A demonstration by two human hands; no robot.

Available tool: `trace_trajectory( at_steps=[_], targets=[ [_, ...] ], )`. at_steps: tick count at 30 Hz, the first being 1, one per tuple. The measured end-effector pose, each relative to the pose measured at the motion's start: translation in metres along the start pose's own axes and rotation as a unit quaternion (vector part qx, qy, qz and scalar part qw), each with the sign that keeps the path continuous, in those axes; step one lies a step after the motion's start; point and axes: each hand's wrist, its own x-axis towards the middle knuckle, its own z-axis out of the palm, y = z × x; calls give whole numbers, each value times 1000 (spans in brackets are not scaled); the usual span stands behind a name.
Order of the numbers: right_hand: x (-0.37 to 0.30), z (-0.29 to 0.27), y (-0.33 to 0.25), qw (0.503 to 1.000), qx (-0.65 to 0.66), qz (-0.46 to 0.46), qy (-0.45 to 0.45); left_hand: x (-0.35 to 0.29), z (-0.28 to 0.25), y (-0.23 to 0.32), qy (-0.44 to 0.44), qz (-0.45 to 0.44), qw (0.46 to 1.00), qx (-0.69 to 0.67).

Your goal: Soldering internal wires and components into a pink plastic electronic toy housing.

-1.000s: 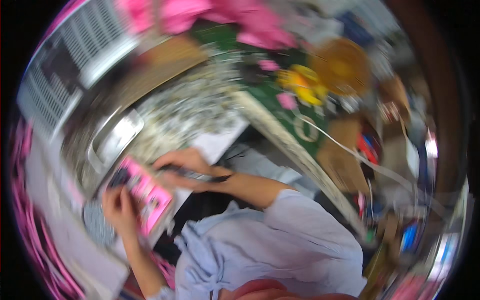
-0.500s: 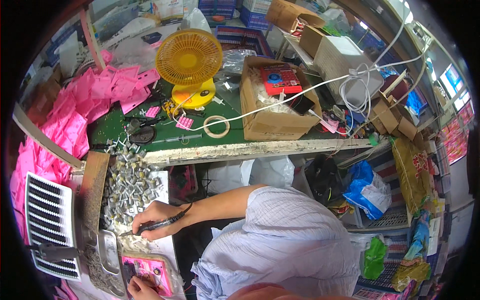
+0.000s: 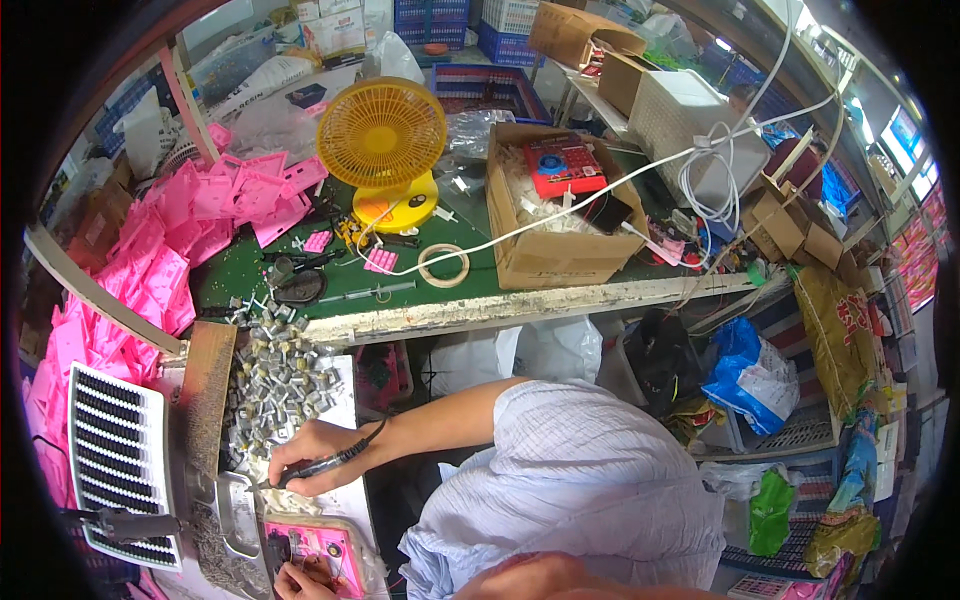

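My right hand (image 3: 318,455) is closed around the black handle of a soldering iron (image 3: 325,464), its cord trailing over the wrist. Its tip points left, over the edge of a metal tray (image 3: 238,515) beside small white pieces. Below it lies an open pink plastic case (image 3: 345,572) with wires and small parts inside. At the bottom edge, my left hand (image 3: 300,582) has its fingers drawn together over the case's near left part; what they pinch is too small to make out. A heap of small metal motors (image 3: 285,385) lies beyond my right hand.
A white rack of black parts (image 3: 120,465) stands left, beside a brown board (image 3: 207,390). Pink plastic shells (image 3: 130,290) are piled behind. The green bench (image 3: 445,210) holds a yellow fan (image 3: 382,135) and a cardboard box (image 3: 555,262). A white cable (image 3: 520,232) crosses above it.
The whole view has shifted slightly, so everything appears a little farther right and lower. Both hands keep about the same places over the work, and the right still holds the soldering iron.
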Motion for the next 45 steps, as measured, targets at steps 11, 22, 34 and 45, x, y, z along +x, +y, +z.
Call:
trace_trajectory(
  at_steps=[11,22,34,45],
  targets=[
    [7,1,-5,999,25,-1,-45,3,-4,4,31,227,971,62],
    [19,9,15,994,-28,68,-85,-43,5,84,69,53,994,70],
    [38,48,45,976,-8,-26,-214,-50,19,93,68,23,988,134],
    [23,66,56,961,-7,-22,-277,-49,16,84,84,69,985,130]
  ],
)
